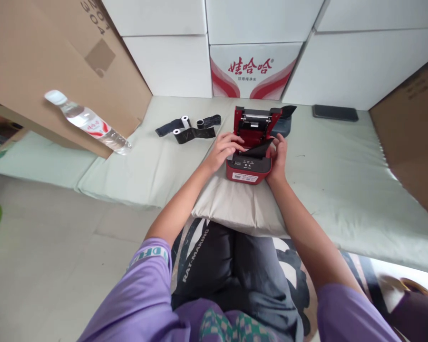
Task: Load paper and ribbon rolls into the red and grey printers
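Note:
A small red and black label printer [249,164] stands on the padded cover with its lid [256,124] raised. A black paper strip [258,150] slants up out of its open bay. My left hand [224,150] reaches over the printer's left edge, fingers stretched out and their tips at the strip's left side. Against the printer's right side is my right hand [278,154], its bent fingers closed at the strip's raised corner; part of this grip is hidden. Left of the printer lie several partly unrolled black paper rolls [185,135].
A water bottle [92,124] stands left, near a large cardboard box [57,61]. White cartons [167,66] wall off the back. A dark phone-like slab [335,113] lies at back right. Behind the printer is a dark grey object [282,127]. Another cardboard box [413,128] borders the right.

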Demonstrator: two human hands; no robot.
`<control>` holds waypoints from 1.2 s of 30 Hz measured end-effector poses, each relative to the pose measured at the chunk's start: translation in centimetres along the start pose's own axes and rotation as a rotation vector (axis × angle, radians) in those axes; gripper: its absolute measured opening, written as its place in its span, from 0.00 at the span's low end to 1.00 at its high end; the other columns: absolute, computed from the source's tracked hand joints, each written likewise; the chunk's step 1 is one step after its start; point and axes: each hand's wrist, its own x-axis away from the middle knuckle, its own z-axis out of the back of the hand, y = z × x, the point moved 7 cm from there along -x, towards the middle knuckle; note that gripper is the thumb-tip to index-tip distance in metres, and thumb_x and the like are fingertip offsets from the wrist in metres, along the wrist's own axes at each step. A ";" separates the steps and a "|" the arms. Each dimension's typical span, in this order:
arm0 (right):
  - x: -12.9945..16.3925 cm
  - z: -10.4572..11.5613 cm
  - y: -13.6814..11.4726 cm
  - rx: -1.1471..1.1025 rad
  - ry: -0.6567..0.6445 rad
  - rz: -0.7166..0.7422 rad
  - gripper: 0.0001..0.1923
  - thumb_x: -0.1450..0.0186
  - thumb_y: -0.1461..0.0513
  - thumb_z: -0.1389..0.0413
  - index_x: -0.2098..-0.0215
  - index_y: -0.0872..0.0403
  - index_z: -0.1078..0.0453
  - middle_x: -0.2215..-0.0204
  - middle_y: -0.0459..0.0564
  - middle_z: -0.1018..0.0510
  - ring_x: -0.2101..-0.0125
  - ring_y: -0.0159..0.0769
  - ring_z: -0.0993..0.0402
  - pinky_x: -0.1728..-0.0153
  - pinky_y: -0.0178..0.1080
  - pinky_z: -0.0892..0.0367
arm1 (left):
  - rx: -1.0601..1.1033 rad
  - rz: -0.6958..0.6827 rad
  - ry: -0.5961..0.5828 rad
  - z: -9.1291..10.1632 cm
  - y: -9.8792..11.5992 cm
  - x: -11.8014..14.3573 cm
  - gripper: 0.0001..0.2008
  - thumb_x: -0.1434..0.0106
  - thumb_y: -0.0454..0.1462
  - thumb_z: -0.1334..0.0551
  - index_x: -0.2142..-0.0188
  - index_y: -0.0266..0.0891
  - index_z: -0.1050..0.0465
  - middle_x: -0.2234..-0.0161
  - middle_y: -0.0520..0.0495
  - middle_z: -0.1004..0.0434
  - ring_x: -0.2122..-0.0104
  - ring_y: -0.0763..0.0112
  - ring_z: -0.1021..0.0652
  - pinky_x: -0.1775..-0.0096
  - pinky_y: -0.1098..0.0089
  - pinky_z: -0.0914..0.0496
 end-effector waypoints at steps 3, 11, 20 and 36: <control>-0.3 0.2 0.3 0.028 0.018 0.010 0.40 0.32 0.30 0.57 0.31 0.39 0.43 0.35 0.54 0.31 0.44 0.43 0.21 0.42 0.53 0.22 | 0.136 0.040 -0.112 0.4 0.8 -1.4 0.13 0.41 0.38 0.40 0.68 0.46 0.14 0.52 0.44 0.12 0.39 0.54 0.22 0.30 0.51 0.36; -0.5 0.2 0.9 -0.013 0.020 -0.016 0.37 0.32 0.33 0.55 0.33 0.42 0.45 0.35 0.56 0.32 0.43 0.43 0.21 0.40 0.53 0.23 | 0.247 0.162 -0.274 1.4 2.9 -2.7 0.06 0.37 0.38 0.35 0.66 0.41 0.18 0.68 0.43 0.13 0.60 0.58 0.14 0.51 0.56 0.22; -0.3 -0.1 0.5 -0.059 0.070 -0.029 0.34 0.33 0.37 0.50 0.37 0.44 0.43 0.39 0.55 0.28 0.42 0.44 0.21 0.36 0.56 0.27 | -0.321 0.183 -0.432 -3.1 2.7 -6.5 0.13 0.52 0.21 0.36 0.78 0.41 0.25 0.72 0.45 0.19 0.59 0.50 0.16 0.48 0.57 0.26; 0.2 -0.5 -0.8 -0.174 0.069 -0.050 0.34 0.37 0.34 0.43 0.42 0.43 0.37 0.45 0.50 0.26 0.47 0.42 0.21 0.37 0.54 0.28 | -0.097 -0.065 -0.426 0.8 5.4 -4.6 0.18 0.43 0.40 0.28 0.53 0.38 0.19 0.54 0.44 0.16 0.59 0.65 0.19 0.54 0.66 0.26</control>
